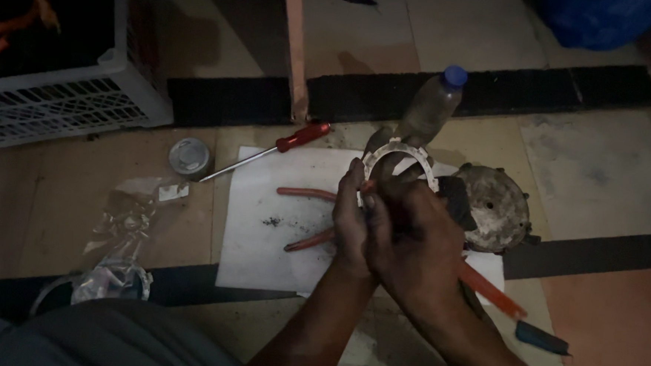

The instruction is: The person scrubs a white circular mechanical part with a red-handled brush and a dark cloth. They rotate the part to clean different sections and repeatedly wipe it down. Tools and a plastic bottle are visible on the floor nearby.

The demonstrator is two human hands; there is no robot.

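Both the left hand [353, 218] and right hand [412, 236] pinch the white ring [401, 156] at its six o'clock edge, so in this dim light the brittle-looking ring may snap or slip onto the red-handled pliers [305, 219].

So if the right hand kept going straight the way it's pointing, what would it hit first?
The right hand points up-left; beyond the white ring both hands grip, the red-handled screwdriver looks first, though depth is unclear.

Dim and murky overall, with a warm brownish cast. Brightest on the white sheet [263, 239] and pale floor tiles [608, 175]. Deep shadow across the top corners and bottom edge. Soft, grainy detail; hands [390, 231] dark, nearly silhouetted. No glare.
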